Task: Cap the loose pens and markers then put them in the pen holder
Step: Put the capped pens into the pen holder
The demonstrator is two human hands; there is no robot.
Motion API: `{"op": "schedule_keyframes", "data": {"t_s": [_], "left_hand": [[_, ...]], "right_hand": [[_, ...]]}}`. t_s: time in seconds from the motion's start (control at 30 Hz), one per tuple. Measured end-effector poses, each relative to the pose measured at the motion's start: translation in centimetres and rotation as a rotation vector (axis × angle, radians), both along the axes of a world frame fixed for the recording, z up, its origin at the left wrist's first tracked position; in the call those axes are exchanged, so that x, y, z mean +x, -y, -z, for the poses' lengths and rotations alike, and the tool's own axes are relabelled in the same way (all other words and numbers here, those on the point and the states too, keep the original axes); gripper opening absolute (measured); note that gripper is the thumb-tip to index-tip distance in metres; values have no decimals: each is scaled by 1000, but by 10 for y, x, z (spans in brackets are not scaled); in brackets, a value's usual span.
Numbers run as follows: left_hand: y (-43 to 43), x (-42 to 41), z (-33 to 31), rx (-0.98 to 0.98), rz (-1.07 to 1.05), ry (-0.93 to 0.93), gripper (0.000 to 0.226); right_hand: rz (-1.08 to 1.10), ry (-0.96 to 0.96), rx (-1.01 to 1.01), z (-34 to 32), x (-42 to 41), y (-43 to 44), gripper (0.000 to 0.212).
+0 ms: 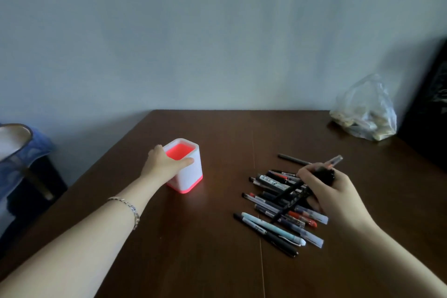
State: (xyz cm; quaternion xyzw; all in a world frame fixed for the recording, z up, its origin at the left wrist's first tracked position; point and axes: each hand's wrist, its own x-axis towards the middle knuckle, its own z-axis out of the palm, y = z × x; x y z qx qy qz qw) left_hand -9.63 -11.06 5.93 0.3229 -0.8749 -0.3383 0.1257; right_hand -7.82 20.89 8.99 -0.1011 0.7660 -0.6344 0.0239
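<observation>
A square white pen holder (191,174) with a pink inside and pink base stands on the brown table (217,261), left of centre. My left hand (164,164) grips its near-left rim, thumb along the front edge. To the right lies a pile of several pens and markers (278,210), black, blue, red and clear. My right hand (331,191) hovers over the pile's right side, closed on a bunch of black pens (294,195) that slant down to the left; one clear-capped end sticks out above the fingers. A single dark pen (291,159) lies apart behind the pile.
A clear plastic bag (367,113) with pale contents sits at the table's back right by the wall. A dark object (428,113) stands at the right edge. Left of the table is a chair with blue cloth (24,152).
</observation>
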Motion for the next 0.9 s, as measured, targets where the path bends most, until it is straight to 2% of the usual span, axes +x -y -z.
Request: {"op": "schedule_keyframes", "data": {"t_s": [0.1,0.13,0.17,0.23,0.33,0.43,0.53,0.6,0.7,0.77,0.83,0.9], "left_hand": [[1,11,3,79,184,-103,52],[-2,19,0,124,291,-80,47],[-6,28,-2,158,403,-35,53],[-10,41,-5,168,572,61,78],[-20,54,-3,213,671,119,98],[-40,58,5,237,587,9,101],[-65,64,11,248,359,-168,105],[-77,63,14,201,270,-217,104],[-82,58,18,188,241,-249,104],[-83,56,20,218,248,-272,101],[-85,56,22,222,273,-330,88],[-86,56,23,199,271,-360,85]], "right_hand": [[-1,-19,-72,-12,-1,1,28],[-16,-39,-102,-19,0,3,30],[-35,-72,-121,-26,1,7,30],[-84,-170,-123,-38,4,19,25],[-180,-295,-21,-43,3,49,17],[-255,-329,165,-30,-5,83,14],[-350,-258,383,-16,-17,107,13],[-409,-197,503,-10,-25,114,16],[-355,-161,556,-13,-36,102,31],[-271,-202,590,-14,-37,79,30],[-232,-243,745,-5,-31,52,28],[-302,-209,967,16,-14,31,29]]}}
